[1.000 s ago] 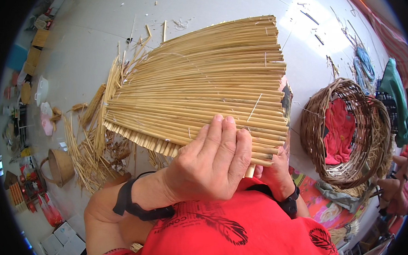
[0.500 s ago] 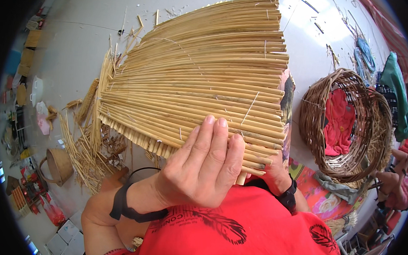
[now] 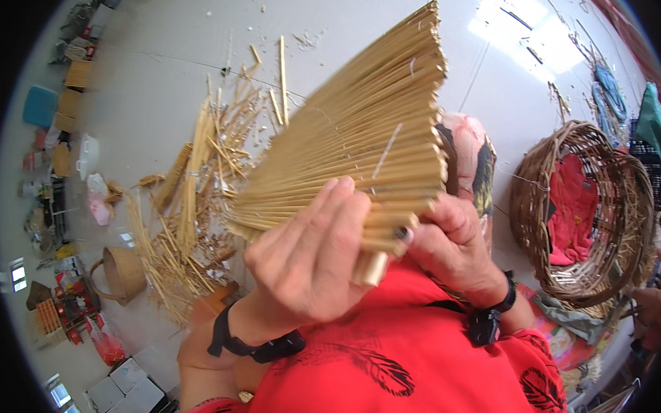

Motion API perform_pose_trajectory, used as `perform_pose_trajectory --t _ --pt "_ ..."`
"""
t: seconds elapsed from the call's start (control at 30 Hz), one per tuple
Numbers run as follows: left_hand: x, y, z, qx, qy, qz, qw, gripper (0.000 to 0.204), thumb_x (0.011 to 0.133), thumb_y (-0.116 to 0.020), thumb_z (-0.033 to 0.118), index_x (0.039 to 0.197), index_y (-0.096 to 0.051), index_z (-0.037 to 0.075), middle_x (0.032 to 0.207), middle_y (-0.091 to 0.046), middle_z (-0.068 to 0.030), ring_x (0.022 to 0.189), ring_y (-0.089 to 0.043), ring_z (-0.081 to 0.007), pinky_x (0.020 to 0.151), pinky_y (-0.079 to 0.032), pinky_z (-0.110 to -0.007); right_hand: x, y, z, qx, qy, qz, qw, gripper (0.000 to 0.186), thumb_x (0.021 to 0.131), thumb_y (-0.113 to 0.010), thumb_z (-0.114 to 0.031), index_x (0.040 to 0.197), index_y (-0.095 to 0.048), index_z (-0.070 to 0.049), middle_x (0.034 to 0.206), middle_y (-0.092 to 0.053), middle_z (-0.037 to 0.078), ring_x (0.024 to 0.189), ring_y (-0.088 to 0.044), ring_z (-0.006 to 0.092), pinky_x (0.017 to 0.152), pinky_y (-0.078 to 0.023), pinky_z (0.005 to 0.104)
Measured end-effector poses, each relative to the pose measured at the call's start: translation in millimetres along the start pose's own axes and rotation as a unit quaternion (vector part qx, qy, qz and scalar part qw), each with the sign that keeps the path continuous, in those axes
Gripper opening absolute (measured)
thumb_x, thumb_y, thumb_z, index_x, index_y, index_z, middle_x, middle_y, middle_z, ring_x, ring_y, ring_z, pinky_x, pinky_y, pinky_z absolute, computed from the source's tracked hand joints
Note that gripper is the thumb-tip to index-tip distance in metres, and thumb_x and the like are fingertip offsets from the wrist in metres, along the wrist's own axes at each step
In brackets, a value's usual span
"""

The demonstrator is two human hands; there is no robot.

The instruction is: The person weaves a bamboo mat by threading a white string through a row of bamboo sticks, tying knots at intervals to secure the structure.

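A stiff mat of straw-coloured stalks (image 3: 342, 135), stitched side by side with pale thread, is held up in front of me. It is tilted, so its cut ends show along the right edge. Across its near edge my left hand (image 3: 310, 252) is closed, fingers pressed together on the top face and thumb hidden. My right hand (image 3: 456, 241) pinches the near right corner, beside the stalk ends. A thicker pale stalk end (image 3: 370, 269) sticks out between the two hands.
Loose stalks and scraps (image 3: 195, 191) litter the floor to the left, near a woven basket with a handle (image 3: 121, 273). At the right stands a large wicker basket (image 3: 529, 218) with red cloth (image 3: 572, 209) inside. A blue cord bundle (image 3: 608, 91) lies beyond it.
The mat has tipped from nearly face-on to a steep slant, its right-hand ends turning toward me. My right hand has come out from beneath onto the corner; my left hand has shifted slightly left.
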State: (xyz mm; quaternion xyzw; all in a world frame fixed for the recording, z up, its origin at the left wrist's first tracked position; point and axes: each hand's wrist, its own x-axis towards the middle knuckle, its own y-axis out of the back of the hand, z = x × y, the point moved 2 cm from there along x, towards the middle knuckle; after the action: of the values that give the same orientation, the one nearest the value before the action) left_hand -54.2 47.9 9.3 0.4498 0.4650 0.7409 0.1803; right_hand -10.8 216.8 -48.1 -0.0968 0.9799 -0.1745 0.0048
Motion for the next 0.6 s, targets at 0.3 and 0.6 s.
perform_pose_trajectory --t 0.3,0.6 --pt "3.2 5.8 -24.7 -0.015 0.095 0.047 0.994 0.03 0.086 -0.071 0.015 0.107 -0.062 -0.005 0.077 -0.068 -0.0137 0.062 -0.069 -0.0254 0.055 -0.054 -0.034 24.9 -23.5 7.0 0.068 -0.058 0.039 0.995 0.009 0.096 -0.057 -0.009 0.093 -0.059 -0.001 0.079 -0.059 0.001 0.068 -0.052 0.0057 0.06 -0.042 0.0218" --pt "6.6 19.9 -50.1 -0.062 0.175 0.049 0.981 0.031 0.09 -0.07 0.017 0.111 -0.062 -0.004 0.069 -0.064 -0.0102 0.056 -0.065 -0.0207 0.051 -0.049 -0.03 39.2 -34.7 -0.9 0.079 -0.027 0.08 0.993 0.009 0.095 -0.061 -0.008 0.095 -0.065 0.001 0.074 -0.054 -0.006 0.063 -0.046 0.0013 0.055 -0.037 0.0181"
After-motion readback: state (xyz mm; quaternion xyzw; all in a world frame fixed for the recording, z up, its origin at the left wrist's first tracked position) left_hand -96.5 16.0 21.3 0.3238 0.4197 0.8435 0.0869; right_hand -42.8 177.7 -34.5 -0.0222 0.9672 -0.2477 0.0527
